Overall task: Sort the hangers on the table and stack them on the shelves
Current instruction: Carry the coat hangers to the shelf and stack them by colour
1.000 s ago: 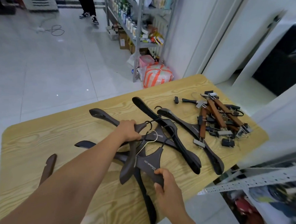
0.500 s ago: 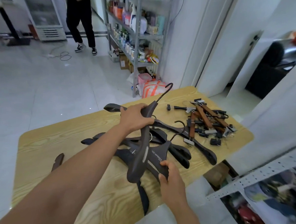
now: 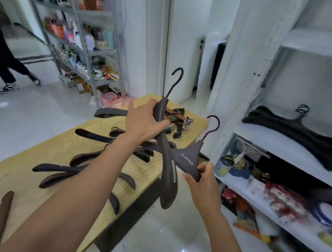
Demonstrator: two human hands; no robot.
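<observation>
My left hand (image 3: 145, 123) grips a dark grey hanger (image 3: 168, 175) near its neck, held upright above the table edge with its hook pointing up. My right hand (image 3: 202, 179) pinches a second dark hanger (image 3: 188, 156) by its lower edge; its hook points toward the white shelf (image 3: 273, 141). Both are lifted off the wooden table (image 3: 47, 155). Several more dark hangers (image 3: 65, 171) lie spread on the table. A pile of brown clip hangers (image 3: 177, 117) sits at the far end. A stack of dark hangers (image 3: 296, 134) rests on the shelf.
The shelf's lower levels hold cans, packets and boxes (image 3: 262, 187). A metal rack of bottles and goods (image 3: 79, 43) stands behind the table, with bags at its foot. A person's legs (image 3: 7, 63) cross the tiled floor at far left.
Both hands have raised their hangers clear of the table and carried them right. My view has swung right, bringing the white shelf and its hanger stack into sight.
</observation>
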